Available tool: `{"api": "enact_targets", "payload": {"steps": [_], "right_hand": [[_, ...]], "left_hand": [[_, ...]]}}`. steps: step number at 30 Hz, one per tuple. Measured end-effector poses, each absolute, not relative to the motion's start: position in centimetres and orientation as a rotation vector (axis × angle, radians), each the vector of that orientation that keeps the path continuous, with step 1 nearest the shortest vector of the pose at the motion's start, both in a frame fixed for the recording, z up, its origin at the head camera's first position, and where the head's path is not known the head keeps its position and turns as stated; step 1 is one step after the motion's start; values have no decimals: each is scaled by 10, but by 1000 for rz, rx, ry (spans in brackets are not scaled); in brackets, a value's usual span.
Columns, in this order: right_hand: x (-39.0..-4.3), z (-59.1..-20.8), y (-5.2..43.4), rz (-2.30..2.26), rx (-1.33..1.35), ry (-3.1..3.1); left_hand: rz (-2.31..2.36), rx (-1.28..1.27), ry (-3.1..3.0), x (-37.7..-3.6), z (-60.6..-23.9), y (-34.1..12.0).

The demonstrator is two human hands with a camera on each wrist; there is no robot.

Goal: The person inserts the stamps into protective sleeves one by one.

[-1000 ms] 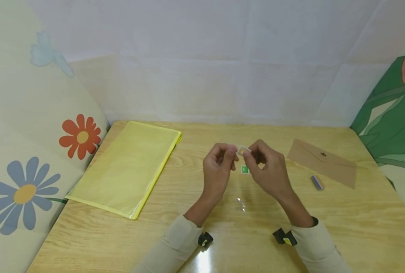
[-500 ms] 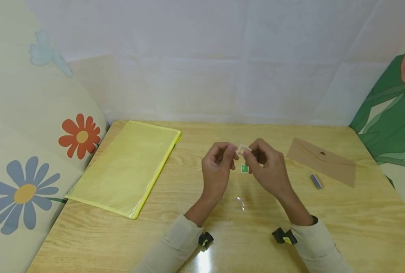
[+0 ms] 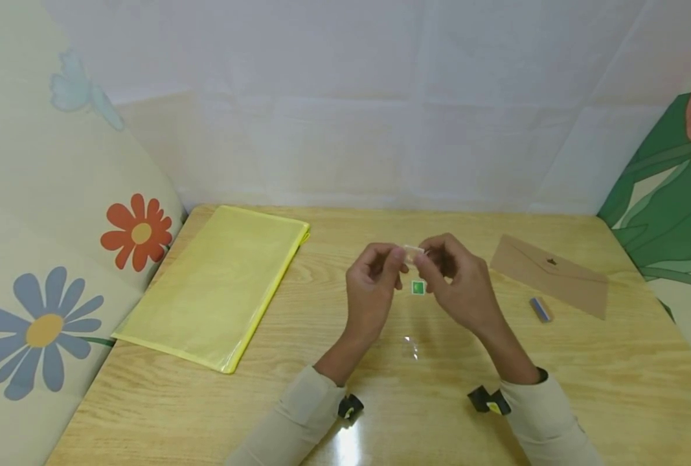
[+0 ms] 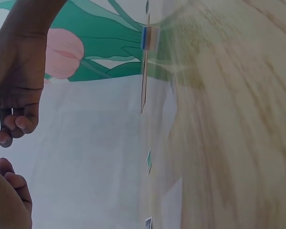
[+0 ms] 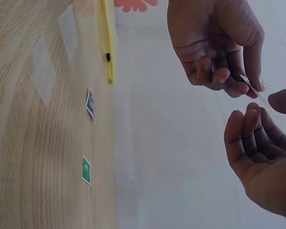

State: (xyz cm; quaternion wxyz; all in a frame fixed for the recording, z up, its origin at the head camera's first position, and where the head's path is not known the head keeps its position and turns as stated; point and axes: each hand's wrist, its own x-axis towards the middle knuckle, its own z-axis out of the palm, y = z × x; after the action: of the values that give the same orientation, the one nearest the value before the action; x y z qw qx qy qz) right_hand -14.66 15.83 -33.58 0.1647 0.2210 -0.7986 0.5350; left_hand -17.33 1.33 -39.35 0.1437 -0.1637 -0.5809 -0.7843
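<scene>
A small white-bordered stamp [image 3: 413, 254] with a faint orange picture is held up between both hands over the table. My left hand [image 3: 371, 285] pinches its left edge between thumb and forefinger; the other fingers curl in. My right hand [image 3: 462, 281] holds the opposite edge with thumb and fingertips. In the right wrist view the stamp [image 5: 251, 87] appears almost edge-on between the hands. Below them, a green stamp [image 3: 418, 287] lies on the table. Another stamp with a dark picture [image 5: 90, 104] lies nearby, hidden behind the left hand in the head view.
A yellow zip folder [image 3: 217, 291] lies at left on the wooden table [image 3: 164, 414]. To the right are a brown envelope [image 3: 555, 277] and a blue-and-orange eraser [image 3: 541, 310]. Clear plastic [image 3: 411, 348] glints between the forearms. A white cloth [image 3: 345, 116] hangs behind.
The held stamp has tilted, so its picture shows less plainly. My right hand has shifted slightly up and turned; the left hand stays almost in place.
</scene>
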Motion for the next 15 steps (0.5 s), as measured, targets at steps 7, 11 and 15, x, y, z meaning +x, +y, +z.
{"api": "enact_targets", "payload": {"steps": [7,11,15], "right_hand": [[-148,-338,158,1527,618,-2238],[-147,-337,156,1518,607,-2236],[-147,-337,157,1505,595,-2230]], "left_hand": [[-2272,-446,-1682,-173,-396,14],[-2289,-460,-1703,-172,-397,17],[-2285,-469,-1739,-172,-398,18]]}}
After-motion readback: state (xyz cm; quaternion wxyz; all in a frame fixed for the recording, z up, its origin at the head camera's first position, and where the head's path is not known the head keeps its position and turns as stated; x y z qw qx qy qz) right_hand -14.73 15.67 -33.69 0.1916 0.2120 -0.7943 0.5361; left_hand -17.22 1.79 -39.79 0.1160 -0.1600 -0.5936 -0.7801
